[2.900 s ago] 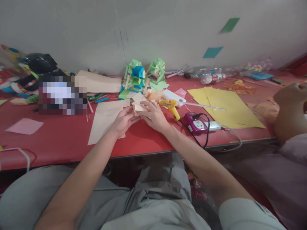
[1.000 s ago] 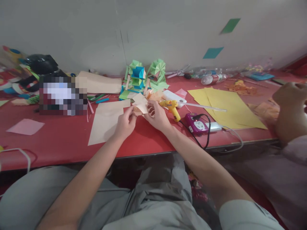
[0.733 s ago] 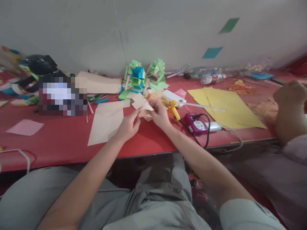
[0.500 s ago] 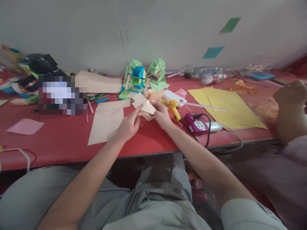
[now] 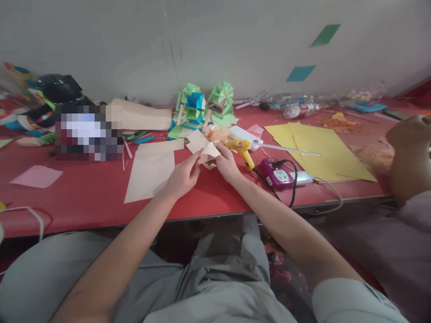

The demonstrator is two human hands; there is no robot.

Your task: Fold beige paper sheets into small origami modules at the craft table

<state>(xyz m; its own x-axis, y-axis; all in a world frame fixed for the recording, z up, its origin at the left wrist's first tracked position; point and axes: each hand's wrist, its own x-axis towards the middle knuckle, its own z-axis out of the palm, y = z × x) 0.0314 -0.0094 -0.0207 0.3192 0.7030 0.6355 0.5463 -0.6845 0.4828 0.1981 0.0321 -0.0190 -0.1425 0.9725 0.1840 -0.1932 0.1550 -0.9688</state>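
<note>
Between my two hands is a small cream sheet of paper (image 5: 210,150), bent up into a crease along its middle. My left hand (image 5: 186,174) is closed on its left side, thumb and forefinger at the edge. My right hand (image 5: 228,165) pinches the right side, with its fingertips partly behind the sheet. More cream paper pieces (image 5: 195,140) lie just beyond and under it. A yellow glue gun (image 5: 243,150) with a long clear glue stick rests right beside my right hand. Left of my left hand lies a large cream sheet (image 5: 151,172).
Green and blue folded-paper models (image 5: 195,107) stand against the wall. A purple power socket (image 5: 279,174) with cables sits near the table's front edge, beside yellow sheets (image 5: 323,150). Another person's arm (image 5: 409,157) is at the right. A pink sheet (image 5: 36,176) lies far left.
The small sheet has gone from nearly flat to bent up along a crease. My left fingers have curled in from stretched along its edge. The view has shifted slightly.
</note>
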